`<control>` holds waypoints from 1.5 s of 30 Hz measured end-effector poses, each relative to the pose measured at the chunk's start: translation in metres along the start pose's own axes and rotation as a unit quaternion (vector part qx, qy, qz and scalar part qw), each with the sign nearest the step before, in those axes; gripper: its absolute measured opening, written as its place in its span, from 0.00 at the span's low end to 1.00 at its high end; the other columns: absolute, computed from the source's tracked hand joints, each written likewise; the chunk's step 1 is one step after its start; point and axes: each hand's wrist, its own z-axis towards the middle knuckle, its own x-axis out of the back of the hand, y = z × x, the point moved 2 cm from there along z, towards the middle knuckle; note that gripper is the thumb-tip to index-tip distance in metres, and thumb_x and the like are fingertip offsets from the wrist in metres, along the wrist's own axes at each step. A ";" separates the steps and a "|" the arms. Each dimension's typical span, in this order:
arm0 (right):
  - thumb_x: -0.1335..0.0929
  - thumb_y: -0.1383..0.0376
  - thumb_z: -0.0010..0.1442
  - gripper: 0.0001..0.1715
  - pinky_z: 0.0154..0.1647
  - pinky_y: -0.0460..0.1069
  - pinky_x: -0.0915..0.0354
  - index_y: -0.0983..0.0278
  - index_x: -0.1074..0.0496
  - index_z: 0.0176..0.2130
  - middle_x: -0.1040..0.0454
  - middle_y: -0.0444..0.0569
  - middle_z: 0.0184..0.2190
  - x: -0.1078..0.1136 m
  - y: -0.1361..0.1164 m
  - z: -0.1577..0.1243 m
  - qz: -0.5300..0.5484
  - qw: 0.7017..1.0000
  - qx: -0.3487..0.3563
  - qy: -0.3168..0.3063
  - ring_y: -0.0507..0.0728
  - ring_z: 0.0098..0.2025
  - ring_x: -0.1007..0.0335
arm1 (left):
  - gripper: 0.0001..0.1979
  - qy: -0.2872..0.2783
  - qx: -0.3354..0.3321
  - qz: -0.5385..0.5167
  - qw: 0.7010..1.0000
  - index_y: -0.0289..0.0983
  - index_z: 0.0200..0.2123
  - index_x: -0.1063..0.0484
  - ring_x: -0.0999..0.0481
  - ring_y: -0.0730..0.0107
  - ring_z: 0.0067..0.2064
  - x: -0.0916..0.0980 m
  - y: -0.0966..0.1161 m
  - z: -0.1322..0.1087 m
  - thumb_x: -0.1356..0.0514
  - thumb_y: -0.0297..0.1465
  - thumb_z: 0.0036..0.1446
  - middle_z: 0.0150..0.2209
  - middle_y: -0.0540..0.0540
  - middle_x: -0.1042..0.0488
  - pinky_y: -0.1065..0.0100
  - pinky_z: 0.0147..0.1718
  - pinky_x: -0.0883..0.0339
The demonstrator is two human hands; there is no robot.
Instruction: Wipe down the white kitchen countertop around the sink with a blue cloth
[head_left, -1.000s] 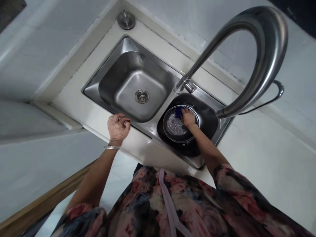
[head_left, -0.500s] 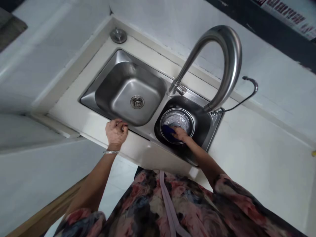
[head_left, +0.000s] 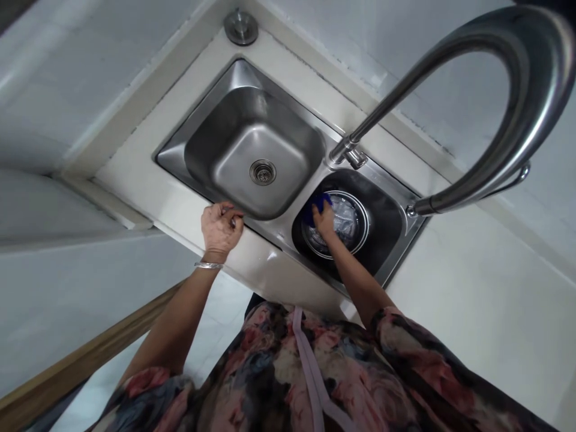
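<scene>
In the right basin, a round metal pot holds what looks like clear water. My right hand reaches into it, fingers closed around a dark blue cloth at the upper left of the pot's rim. Part of the cloth is hidden behind my fingers. My left hand is curled into a loose fist with a bracelet at the wrist. It rests at the front edge of the left basin, and nothing shows in its fingers.
A tall curved faucet rises behind the sink and arches over the right side. The left basin has a drain strainer. A metal stopper stands at the back left corner. Pale countertop runs to the right.
My right hand has moved the blue cloth from the pot's lower left to its upper left rim. My left hand keeps its place at the basin edge. The view has shifted closer.
</scene>
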 end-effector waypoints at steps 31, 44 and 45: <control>0.38 0.66 0.73 0.32 0.68 0.60 0.40 0.75 0.39 0.72 0.33 0.73 0.67 0.074 0.080 -0.031 -0.028 0.991 -0.128 -0.020 0.69 0.66 0.34 | 0.13 -0.002 -0.001 -0.003 1.000 0.39 0.37 0.17 0.27 0.49 0.51 0.000 0.003 0.001 0.42 0.33 0.62 0.50 0.39 0.23 0.45 0.57 0.36; 0.33 0.54 0.67 0.25 0.52 0.59 0.26 0.71 0.23 0.52 0.18 0.60 0.40 0.013 0.052 -0.067 0.123 0.973 -0.193 0.022 0.65 0.43 0.22 | 0.13 0.003 -0.031 0.001 1.000 0.39 0.35 0.16 0.27 0.49 0.49 -0.001 0.003 0.006 0.42 0.33 0.62 0.50 0.37 0.22 0.45 0.55 0.36; 0.32 0.54 0.66 0.27 0.55 0.59 0.27 0.71 0.23 0.54 0.18 0.61 0.42 0.022 0.053 -0.062 0.130 0.976 -0.171 0.034 0.65 0.45 0.22 | 0.13 0.005 -0.032 0.002 0.999 0.39 0.35 0.16 0.27 0.49 0.48 0.000 0.003 0.006 0.42 0.32 0.62 0.50 0.37 0.22 0.46 0.54 0.36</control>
